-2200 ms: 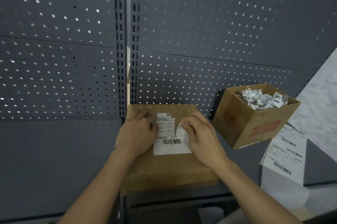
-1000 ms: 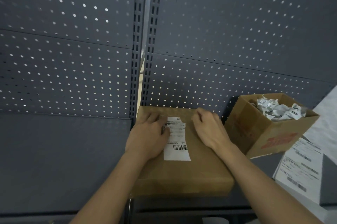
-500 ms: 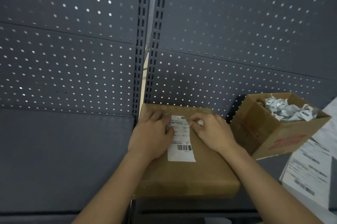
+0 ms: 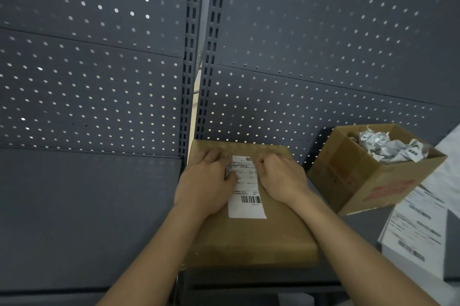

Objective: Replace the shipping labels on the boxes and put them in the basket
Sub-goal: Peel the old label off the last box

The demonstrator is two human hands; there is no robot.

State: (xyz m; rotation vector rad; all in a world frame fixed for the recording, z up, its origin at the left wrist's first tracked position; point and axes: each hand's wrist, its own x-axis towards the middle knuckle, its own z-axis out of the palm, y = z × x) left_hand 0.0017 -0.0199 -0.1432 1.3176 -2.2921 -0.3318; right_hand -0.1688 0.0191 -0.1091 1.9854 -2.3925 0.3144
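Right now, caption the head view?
Left hand presses, right hand picks at a white paper label on a brown cardboard box.

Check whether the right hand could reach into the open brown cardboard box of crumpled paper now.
Probably yes. The right hand lies at the edge of the white shipping label on the flat brown box; the open cardboard box stands just right of it, top open, nothing between.

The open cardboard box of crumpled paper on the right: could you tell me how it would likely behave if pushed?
The open box probably slides easily: it seems to hold only crumpled paper, so likely light. Its broad base suggests skidding rather than tipping. With the top open, its walls may flex when gripped.
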